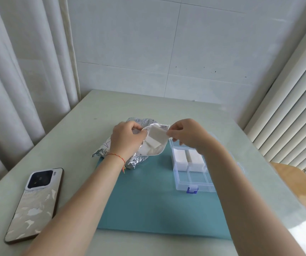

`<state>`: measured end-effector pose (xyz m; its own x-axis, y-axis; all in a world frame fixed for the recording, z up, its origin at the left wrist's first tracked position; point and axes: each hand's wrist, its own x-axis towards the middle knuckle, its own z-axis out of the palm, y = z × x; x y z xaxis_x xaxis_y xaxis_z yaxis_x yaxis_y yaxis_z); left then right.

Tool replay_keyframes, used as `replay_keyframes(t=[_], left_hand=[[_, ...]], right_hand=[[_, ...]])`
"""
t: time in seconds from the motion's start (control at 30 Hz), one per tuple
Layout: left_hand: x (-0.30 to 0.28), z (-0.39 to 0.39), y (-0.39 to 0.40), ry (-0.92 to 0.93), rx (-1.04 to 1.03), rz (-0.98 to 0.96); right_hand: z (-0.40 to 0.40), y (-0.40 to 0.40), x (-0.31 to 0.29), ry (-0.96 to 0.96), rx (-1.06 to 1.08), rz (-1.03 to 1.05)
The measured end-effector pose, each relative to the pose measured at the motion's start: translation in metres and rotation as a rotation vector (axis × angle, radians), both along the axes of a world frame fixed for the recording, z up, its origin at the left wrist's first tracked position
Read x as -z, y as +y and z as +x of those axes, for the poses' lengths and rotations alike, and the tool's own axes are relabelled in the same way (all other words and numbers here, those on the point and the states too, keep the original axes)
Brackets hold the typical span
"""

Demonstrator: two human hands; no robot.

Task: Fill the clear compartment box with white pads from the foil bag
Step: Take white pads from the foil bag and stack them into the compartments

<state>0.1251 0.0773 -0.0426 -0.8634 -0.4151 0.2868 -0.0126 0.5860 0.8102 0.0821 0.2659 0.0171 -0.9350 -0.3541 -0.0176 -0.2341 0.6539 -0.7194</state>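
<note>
A crumpled silver foil bag point(137, 160) lies at the far left corner of the teal mat, its mouth held open. My left hand point(127, 138) grips the bag's left rim. My right hand point(186, 134) pinches the right rim, pulling the mouth wide. Several white pads point(153, 143) show inside the bag. To the right stands the clear compartment box point(194, 179) with a blue latch; two of its compartments hold white pads point(180, 156), the near ones look bare. My right forearm crosses over part of the box.
A phone point(35, 204) with a pale patterned case lies face down at the left on the light table point(111, 106). The teal mat point(154, 202) covers the table's middle. Curtains hang left, a slatted radiator right, a wooden surface point(296, 182) beyond the right edge.
</note>
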Motion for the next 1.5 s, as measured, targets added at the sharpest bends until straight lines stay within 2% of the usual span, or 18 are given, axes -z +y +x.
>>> replay_keyframes(t=[0.1, 0.17, 0.23, 0.33, 0.4, 0.53, 0.73, 0.83, 0.97, 1.07, 1.2, 1.5], left_hand=[[-0.010, 0.004, 0.013, 0.122, 0.015, 0.010], [-0.022, 0.010, 0.026, 0.187, 0.031, 0.085], [-0.034, 0.012, 0.037, 0.136, 0.088, 0.302], [-0.048, 0.013, 0.047, 0.013, 0.323, 0.754], [-0.049, 0.012, 0.052, 0.005, 0.394, 0.848], [-0.044, 0.005, 0.058, 0.017, 0.301, 0.806], [-0.039, 0.001, 0.064, 0.032, 0.233, 0.673], [-0.039, 0.002, 0.066, 0.043, 0.249, 0.665], [-0.039, 0.003, 0.059, 0.037, 0.412, 0.751], [-0.039, 0.003, 0.050, -0.003, 0.530, 0.859], [-0.034, 0.001, 0.042, -0.055, 0.601, 0.882], [-0.035, 0.003, 0.050, -0.083, 0.625, 0.882]], right_hand=[[0.003, 0.015, -0.006, -0.091, -0.018, -0.231], [0.004, 0.024, -0.008, -0.177, -0.048, -0.421], [0.005, 0.031, -0.009, -0.261, -0.077, -0.574], [0.006, 0.037, -0.009, -0.334, -0.089, -0.701], [0.006, 0.039, -0.007, -0.337, -0.073, -0.718], [0.003, 0.037, 0.002, -0.173, -0.014, -0.652], [0.006, 0.025, 0.011, 0.319, -0.051, -0.183], [0.010, 0.021, 0.012, 0.404, -0.055, -0.148], [0.015, 0.022, 0.007, 0.310, -0.059, -0.233], [0.017, 0.024, 0.002, 0.126, -0.115, -0.393], [0.017, 0.026, 0.001, -0.090, -0.221, -0.552], [0.017, 0.025, 0.005, -0.112, -0.179, -0.445]])
